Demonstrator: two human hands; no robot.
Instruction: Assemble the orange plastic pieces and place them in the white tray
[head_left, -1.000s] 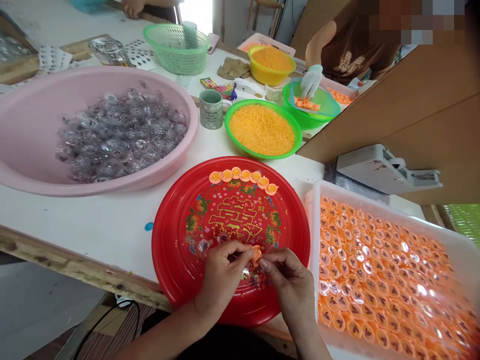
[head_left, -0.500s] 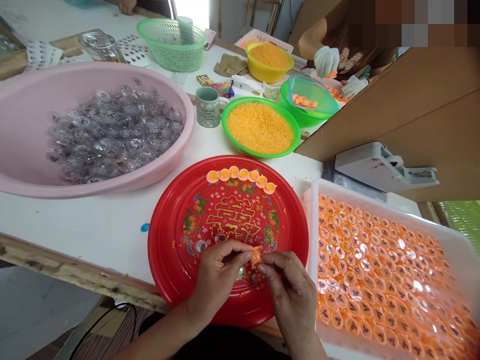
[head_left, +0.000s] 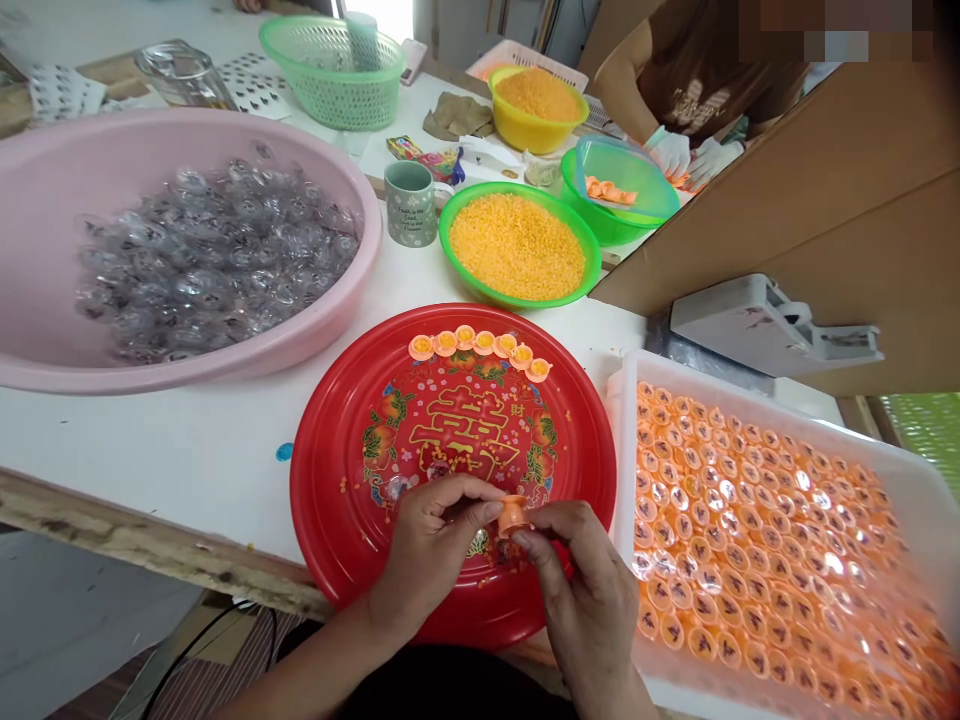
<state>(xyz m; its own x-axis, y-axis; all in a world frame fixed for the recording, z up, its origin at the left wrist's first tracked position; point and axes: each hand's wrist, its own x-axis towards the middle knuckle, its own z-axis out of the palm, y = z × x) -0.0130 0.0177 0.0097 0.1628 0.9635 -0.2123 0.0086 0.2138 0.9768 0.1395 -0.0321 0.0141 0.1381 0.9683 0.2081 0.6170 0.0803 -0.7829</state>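
My left hand and my right hand meet over the near part of a round red tray. Both pinch a small orange capsule between their fingertips. A curved row of several open orange capsule halves with yellow filling lies at the tray's far rim. Loose yellow grains and one or two clear caps are scattered on the tray near my fingers.
A pink basin of clear caps sits far left. A green bowl of yellow grains and a mug stand behind the tray. A white crate of finished orange capsules is at right. Another person's gloved hands work at the back right by a cardboard panel.
My hands stay together on the orange capsule and turn it slightly. The other person's gloved hand has left the green bowl and joined the other hand nearer their body.
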